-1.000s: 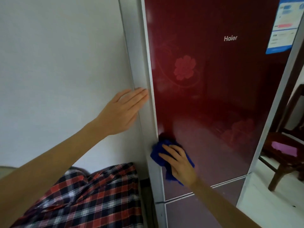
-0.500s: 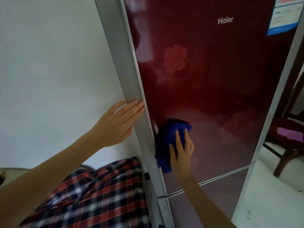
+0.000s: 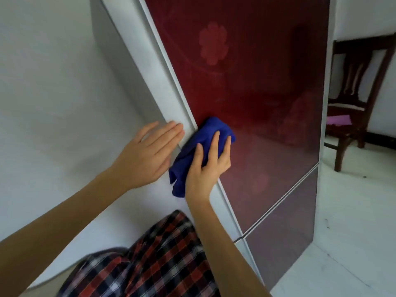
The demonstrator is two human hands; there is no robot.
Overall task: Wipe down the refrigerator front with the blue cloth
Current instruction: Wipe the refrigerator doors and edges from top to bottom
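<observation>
The refrigerator's glossy dark red front (image 3: 267,86) with a faint flower pattern fills the upper middle. Its grey side panel (image 3: 150,67) runs down to the left. A bunched blue cloth (image 3: 199,144) lies against the door's left edge. My right hand (image 3: 206,168) presses the cloth onto the door with straight fingers spread over it. My left hand (image 3: 147,155) rests flat on the grey side panel, fingers straight, just left of the cloth.
A white wall (image 3: 47,93) stands to the left. A dark wooden chair (image 3: 355,99) with a pink item on its seat stands right of the fridge on a pale floor (image 3: 353,221). My plaid-clothed leg (image 3: 150,264) is below. The lower door (image 3: 282,236) sits beneath a seam.
The view has tilted and dropped closer. My right hand has slid the cloth up along the door's left edge. My left hand stays flat on the side panel, now close beside the cloth.
</observation>
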